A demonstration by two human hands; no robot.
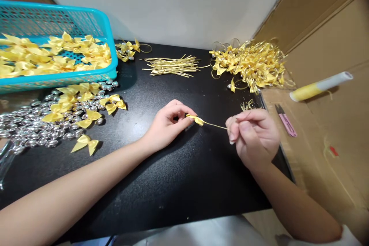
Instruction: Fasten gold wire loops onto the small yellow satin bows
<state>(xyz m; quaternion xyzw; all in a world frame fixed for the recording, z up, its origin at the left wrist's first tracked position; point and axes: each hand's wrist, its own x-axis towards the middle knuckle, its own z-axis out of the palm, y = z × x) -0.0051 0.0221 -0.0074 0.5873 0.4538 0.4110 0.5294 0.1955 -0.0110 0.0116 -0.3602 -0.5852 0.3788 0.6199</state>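
Over the middle of the black table, my left hand pinches a small yellow ribbon bow between thumb and fingertips. From the bow a thin gold cord runs nearly straight to the right. My right hand is closed on the cord's other end, its fingers curled together. Whether a bell hangs at the bow is hidden by the fingers. Behind my hands lies a bundle of loose gold cords. Finished-looking bows with cord loops are heaped at the back right.
A turquoise basket of yellow bows stands at the left. Below it spread silver bells with several loose bows among them. Right of the black table lie pink-handled snips and a yellow-and-white roll.
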